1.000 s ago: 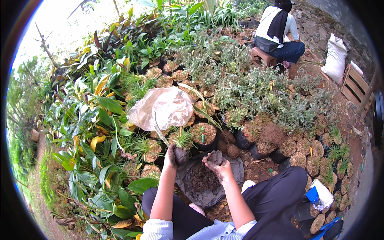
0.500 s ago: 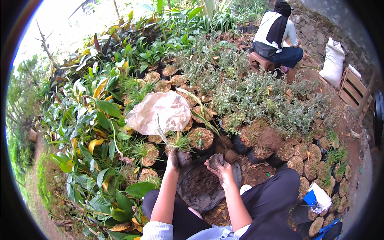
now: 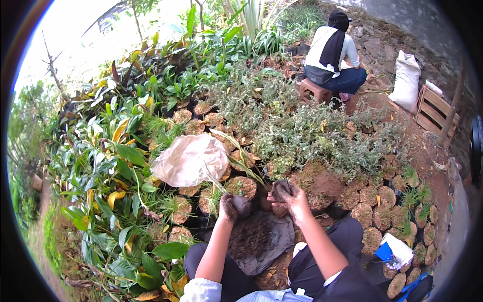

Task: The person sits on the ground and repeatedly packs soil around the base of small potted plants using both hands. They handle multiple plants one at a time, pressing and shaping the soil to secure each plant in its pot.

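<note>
Left hand (image 3: 228, 209) is grasping a rounded dark lump (image 3: 242, 205); a thin pale stem (image 3: 217, 184) is extending just beyond this grip. Right hand (image 3: 297, 201) is cupping a dark soil clump (image 3: 282, 188), apart from the lump. Nearer the body than both grips, loose soil (image 3: 249, 236) is lying on a grey plastic sheet (image 3: 283, 231). Beyond the left grip, a pale crumpled sheet (image 3: 190, 160) is resting among potted plants.
</note>
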The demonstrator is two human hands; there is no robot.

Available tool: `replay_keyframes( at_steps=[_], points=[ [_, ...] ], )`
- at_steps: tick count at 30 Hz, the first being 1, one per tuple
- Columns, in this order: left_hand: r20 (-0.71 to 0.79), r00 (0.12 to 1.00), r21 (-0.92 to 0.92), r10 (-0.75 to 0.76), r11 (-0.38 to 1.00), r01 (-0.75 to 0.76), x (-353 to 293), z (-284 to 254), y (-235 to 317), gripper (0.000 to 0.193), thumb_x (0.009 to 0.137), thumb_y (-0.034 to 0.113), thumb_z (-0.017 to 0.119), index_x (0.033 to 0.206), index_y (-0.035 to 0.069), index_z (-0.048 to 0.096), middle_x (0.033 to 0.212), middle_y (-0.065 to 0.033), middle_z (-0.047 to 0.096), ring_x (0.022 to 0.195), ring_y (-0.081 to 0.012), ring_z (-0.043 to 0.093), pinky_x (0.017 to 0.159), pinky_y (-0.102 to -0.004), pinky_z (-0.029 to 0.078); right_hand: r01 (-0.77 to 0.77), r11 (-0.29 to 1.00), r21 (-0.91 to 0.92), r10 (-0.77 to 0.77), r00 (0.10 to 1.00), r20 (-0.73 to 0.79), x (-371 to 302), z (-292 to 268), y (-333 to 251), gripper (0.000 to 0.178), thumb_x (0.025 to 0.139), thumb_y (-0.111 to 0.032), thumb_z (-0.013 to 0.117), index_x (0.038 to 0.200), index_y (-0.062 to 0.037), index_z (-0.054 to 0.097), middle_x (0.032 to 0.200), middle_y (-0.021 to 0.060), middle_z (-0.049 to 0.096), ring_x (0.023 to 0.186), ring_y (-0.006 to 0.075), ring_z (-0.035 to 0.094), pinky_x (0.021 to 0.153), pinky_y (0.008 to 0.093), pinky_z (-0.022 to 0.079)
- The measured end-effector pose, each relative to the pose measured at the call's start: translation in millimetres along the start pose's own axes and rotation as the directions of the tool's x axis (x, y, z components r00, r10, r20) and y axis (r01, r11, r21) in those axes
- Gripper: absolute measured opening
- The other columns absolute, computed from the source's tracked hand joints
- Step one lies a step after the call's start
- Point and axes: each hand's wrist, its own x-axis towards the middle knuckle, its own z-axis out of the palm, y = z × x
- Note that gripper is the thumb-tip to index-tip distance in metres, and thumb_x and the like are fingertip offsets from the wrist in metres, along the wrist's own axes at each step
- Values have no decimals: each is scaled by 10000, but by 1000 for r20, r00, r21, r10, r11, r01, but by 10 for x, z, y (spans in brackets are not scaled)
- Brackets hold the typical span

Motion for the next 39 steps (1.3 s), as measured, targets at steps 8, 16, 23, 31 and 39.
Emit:
replay_keyframes(
  at_steps=[8,16,23,31,39],
  points=[
    [206,978,-154,-20,987,52,147,324,-300,386,963,285,403,1197,-17,460,1149,-173,542,1076,-294,539,882,-403,491,178,984,-22,-179,983,-36,327,-433,-570,220,851,-66,600,1019,73,577,932,148,653,787,214,658,708,307,559],
    [632,775,-124,14,989,83,238,542,-444,520,910,511,413,1151,58,498,1058,-178,575,1009,-295,570,861,-403,491,49,763,645,-155,982,109,612,-861,-1164,314,821,-158,629,1048,34,527,1012,197,621,938,292,629,774,361,568],
    [361,929,-160,82,987,-25,115,850,-585,517,902,534,398,882,41,554,850,-135,594,847,-313,575,806,-429,482,171,945,278,-148,984,-100,637,-663,-982,642,757,-334,711,1189,57,443,1108,173,558,987,281,588,834,363,525],
    [357,934,-133,26,991,23,248,430,-671,526,867,587,404,760,86,527,733,-99,545,704,-296,547,684,-431,474,241,940,-244,-237,971,46,439,-515,-199,317,873,-199,617,1034,74,595,924,125,661,788,99,567,709,254,460],
    [302,951,-16,66,998,-64,172,281,-652,516,902,454,431,1074,-23,528,1073,-191,593,1004,-338,569,911,-443,451,504,697,-510,-390,863,320,464,-484,211,429,879,-71,566,1265,23,404,1137,118,589,911,117,594,798,239,465]
  ],
)
